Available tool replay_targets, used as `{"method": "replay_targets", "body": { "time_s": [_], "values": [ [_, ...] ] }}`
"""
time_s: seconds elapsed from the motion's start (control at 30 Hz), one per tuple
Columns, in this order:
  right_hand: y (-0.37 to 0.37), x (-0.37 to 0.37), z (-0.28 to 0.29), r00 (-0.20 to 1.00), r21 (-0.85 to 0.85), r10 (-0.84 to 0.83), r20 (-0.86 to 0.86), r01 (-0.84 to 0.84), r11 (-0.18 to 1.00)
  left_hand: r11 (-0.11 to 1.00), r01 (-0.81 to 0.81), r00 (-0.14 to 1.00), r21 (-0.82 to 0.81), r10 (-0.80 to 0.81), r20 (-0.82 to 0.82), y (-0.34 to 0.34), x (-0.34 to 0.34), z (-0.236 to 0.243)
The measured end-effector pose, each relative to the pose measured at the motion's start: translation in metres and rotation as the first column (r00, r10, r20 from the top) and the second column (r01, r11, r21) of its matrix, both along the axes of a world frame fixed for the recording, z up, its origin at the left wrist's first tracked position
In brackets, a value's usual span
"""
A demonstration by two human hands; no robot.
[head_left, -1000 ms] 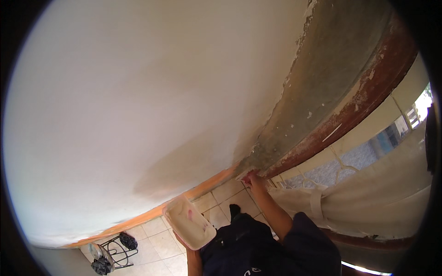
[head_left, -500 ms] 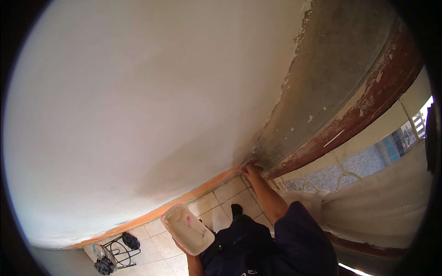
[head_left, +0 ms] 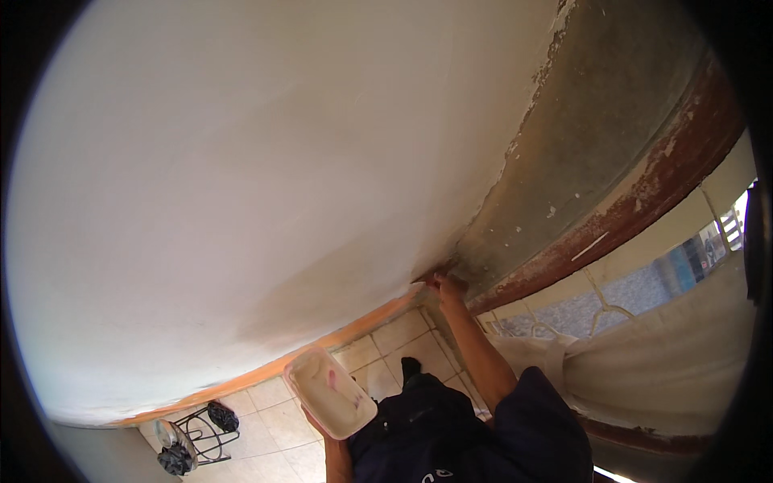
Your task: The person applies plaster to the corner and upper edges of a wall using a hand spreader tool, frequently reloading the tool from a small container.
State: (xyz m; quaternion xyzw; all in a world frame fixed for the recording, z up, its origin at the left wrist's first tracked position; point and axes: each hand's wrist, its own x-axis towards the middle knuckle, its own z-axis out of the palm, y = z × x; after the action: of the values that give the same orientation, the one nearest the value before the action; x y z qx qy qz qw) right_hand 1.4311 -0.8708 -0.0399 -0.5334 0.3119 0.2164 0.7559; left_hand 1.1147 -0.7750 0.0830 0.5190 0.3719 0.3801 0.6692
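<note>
My left hand (head_left: 316, 422) grips the side of a shallow off-white plastic tub (head_left: 294, 385) with rounded corners, mostly hidden beneath it. Inside the tub lies a creamy paste (head_left: 320, 392) with a pinkish patch. My right arm reaches forward to the corner low on the white wall. There my right hand (head_left: 452, 288) is closed on a small flat tool (head_left: 427, 280), reddish near the fingers, pressed at the wall. Its exact kind is too small to make out. The pale wall (head_left: 266, 177) fills the left and middle, with an orange strip (head_left: 354, 328) along its base.
A rough grey plaster band (head_left: 596, 121) and a chipped red-brown ledge (head_left: 620, 225) run along the right. A beige curtain (head_left: 644, 338) hangs by the barred window. A black metal rack (head_left: 211, 435) with dark bags stands on the tiled floor (head_left: 274, 427) at lower left.
My right hand has shifted slightly up and along the wall corner, and its tool shows more clearly. The tub stays in my left hand; the view has shifted a little.
</note>
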Motion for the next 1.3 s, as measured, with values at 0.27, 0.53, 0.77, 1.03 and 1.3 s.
{"method": "replay_targets", "body": {
  "time_s": [0.27, 0.53, 0.77, 1.03, 1.3],
  "values": [
    [-0.008, -0.004, 0.091, 0.965, 0.085, 0.029, 0.262, -0.053, 0.995, 0.998, 0.059, 0.998, -0.023, -0.058, 0.04, 0.005, 0.001, 0.001],
    [-0.032, -0.04, 0.232, 0.832, 0.11, -0.006, 0.555, -0.066, 0.992, 0.988, 0.136, 0.988, -0.079, -0.129, 0.08, 0.006, -0.001, 0.002],
    [-0.087, -0.097, 0.312, 0.735, 0.231, -0.165, 0.657, 0.011, 0.973, 0.976, 0.174, 0.98, -0.128, -0.16, 0.117, 0.007, -0.002, 0.007],
    [-0.093, -0.16, 0.21, 0.91, 0.215, 0.224, 0.35, -0.311, 0.926, 0.922, 0.25, 0.943, -0.294, -0.163, 0.291, 0.01, 0.013, 0.049],
    [-0.056, -0.157, 0.259, 0.314, -0.619, 0.755, 0.575, -0.437, 0.653, 0.749, 0.449, 0.855, -0.488, -0.202, 0.477, 0.001, 0.045, 0.058]
  ]
}}
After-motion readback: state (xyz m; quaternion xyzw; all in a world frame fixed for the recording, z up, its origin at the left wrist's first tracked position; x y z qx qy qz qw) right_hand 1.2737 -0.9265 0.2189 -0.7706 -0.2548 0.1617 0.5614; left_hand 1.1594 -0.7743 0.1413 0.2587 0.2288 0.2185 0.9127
